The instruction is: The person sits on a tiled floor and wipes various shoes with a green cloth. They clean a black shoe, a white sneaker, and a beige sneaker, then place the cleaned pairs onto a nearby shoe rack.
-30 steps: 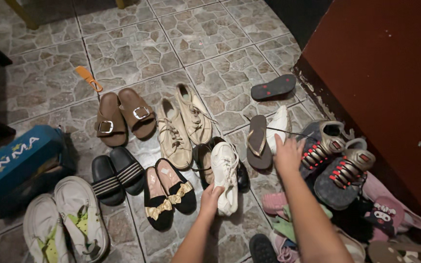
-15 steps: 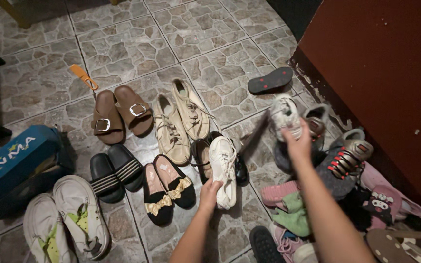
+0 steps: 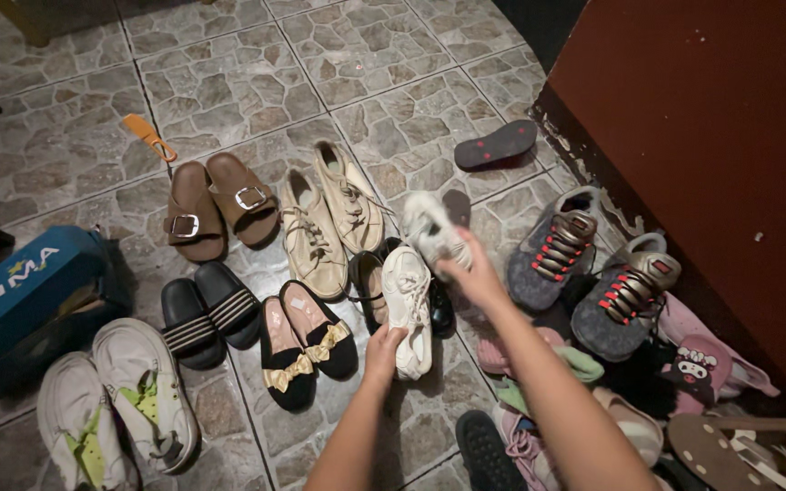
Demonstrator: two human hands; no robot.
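A floor (image 3: 384,55) of grey, stone-patterned tiles fills most of the frame, with a dark red-brown cabinet wall (image 3: 711,127) closing off the right side from the upper middle down to the lower right.

The right hand (image 3: 475,273), at centre frame, is closed around a white sneaker (image 3: 429,225) and holds it off the floor, toe pointing to the upper left; the shoe is pale, worn and slightly blurred, with a dark flip-flop partly hidden behind it. The left hand (image 3: 384,344), just below, grips the heel of a second white sneaker (image 3: 408,305) that lies on the tiles, laces up, toe toward the top of the frame. It sits against a black shoe (image 3: 366,284) on its left.

Left of these, shoes lie in pairs: cream lace-up shoes (image 3: 329,223), brown buckle sandals (image 3: 216,207), black striped slides (image 3: 202,309), black flats with gold bows (image 3: 307,344), and white-and-green shoes (image 3: 111,409) at the lower left. A blue box (image 3: 20,295) lies at the left edge, and an orange comb (image 3: 149,136) sits alone toward the upper left.

On the right the footwear crowds against the cabinet: two grey sneakers with red-tipped laces (image 3: 593,273), pink slippers (image 3: 693,359) and sandals heaped toward the lower right corner. A single dark flip-flop (image 3: 495,145) lies by the cabinet's edge.

Bare tile shows across the top of the frame and in a patch at bottom centre between the arms.
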